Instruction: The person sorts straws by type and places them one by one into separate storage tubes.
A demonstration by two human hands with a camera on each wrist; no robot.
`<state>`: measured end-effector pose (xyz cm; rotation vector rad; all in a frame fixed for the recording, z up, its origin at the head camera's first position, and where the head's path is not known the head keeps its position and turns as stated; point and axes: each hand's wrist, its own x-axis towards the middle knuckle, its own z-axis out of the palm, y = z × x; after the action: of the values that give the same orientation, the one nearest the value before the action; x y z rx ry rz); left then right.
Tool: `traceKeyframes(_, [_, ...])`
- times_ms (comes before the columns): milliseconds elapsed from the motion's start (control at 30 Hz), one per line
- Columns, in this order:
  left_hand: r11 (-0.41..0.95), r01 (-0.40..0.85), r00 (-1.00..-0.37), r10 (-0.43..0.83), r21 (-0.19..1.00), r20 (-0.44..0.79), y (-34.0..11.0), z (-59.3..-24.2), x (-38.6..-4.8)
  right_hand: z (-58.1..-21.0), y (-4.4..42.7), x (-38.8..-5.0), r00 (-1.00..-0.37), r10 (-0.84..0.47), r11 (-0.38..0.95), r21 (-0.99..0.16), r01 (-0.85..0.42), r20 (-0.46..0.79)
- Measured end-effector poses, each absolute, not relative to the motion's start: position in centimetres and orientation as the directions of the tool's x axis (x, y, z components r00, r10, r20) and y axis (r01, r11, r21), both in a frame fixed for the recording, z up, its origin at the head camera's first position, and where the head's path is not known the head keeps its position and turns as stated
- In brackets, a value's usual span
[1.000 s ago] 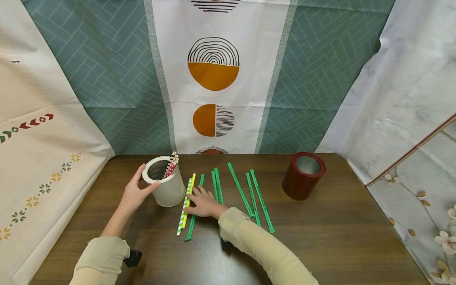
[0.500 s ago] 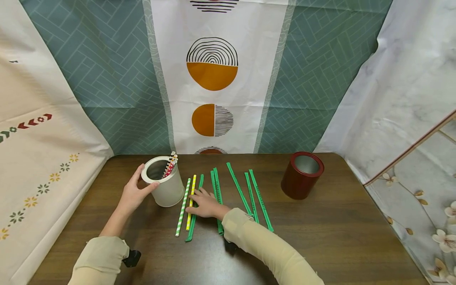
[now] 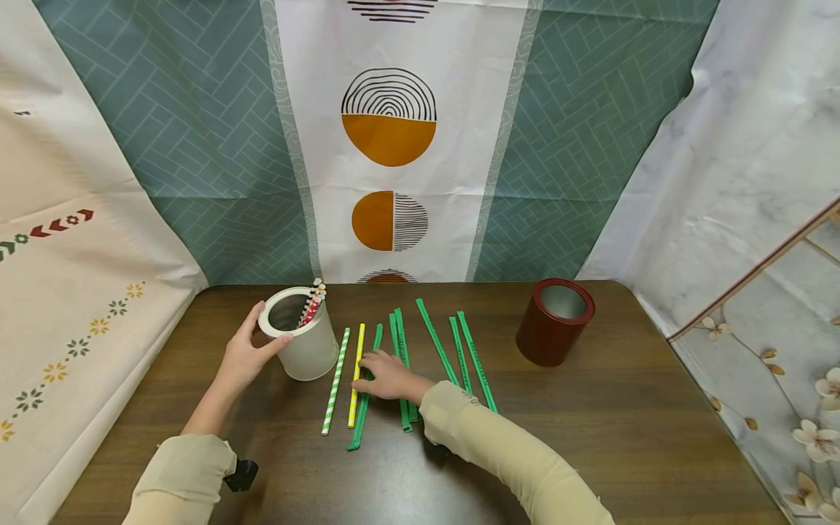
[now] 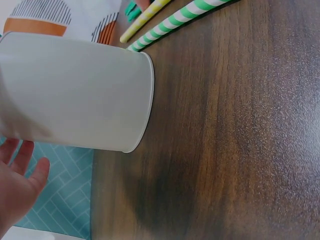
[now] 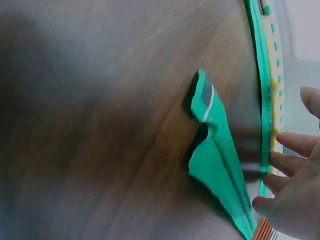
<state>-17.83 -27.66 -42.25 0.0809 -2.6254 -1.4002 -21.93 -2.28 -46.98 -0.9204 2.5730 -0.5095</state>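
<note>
In the head view, my left hand (image 3: 246, 357) holds the white can (image 3: 310, 354) at its rim, thumb in front and fingers round the far left side. Several patterned sticks with red, black and pale parts (image 3: 316, 300) lean inside the can. My right hand (image 3: 387, 377) lies over the green-wrapped straw (image 3: 362, 423), its fingertips at the yellow straw (image 3: 352, 412). The right wrist view shows the fingers (image 5: 287, 162) extended against the green wrapper (image 5: 265, 115). A green-and-white striped straw (image 3: 335, 386) lies apart, between can and yellow straw.
Several more green-wrapped straws (image 3: 475, 357) lie right of my right hand. Farther right stands a dark red can (image 3: 555, 324), open at the top. Patterned cloth (image 3: 420, 168) hangs behind the wooden table (image 3: 630, 408).
My right hand has slid to the right. The yellow straw has come away from the striped one, and the green-wrapped straw beside it has shifted right. The left hand stays on the white can.
</note>
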Motion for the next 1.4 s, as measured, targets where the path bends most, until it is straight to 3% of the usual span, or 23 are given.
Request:
traceKeyframes(367, [0.557,0.025,-0.985,-0.127,0.83,0.114,-27.6,-42.2,-17.8,-46.7,-1.4,-23.0,-0.726,-0.671,0.696,-0.465,-0.547,-0.15])
traceKeyframes(667, [0.557,0.025,-0.985,-0.127,0.83,0.114,-27.6,-42.1,-17.8,-46.7,-2.5,-23.8,-0.858,-0.51,0.659,-0.667,-0.349,-0.055])
traceKeyframes(867, [0.556,0.027,-0.984,-0.13,0.831,0.119,-27.5,-42.0,-17.7,-47.1,-3.6,-24.3,-0.923,-0.383,0.647,-0.725,-0.237,-0.041])
traceKeyframes(1400, [0.55,0.037,-0.982,-0.133,0.835,0.131,-27.6,-42.4,-18.0,-48.0,-5.1,-23.8,-0.941,-0.335,0.629,-0.755,-0.186,-0.047])
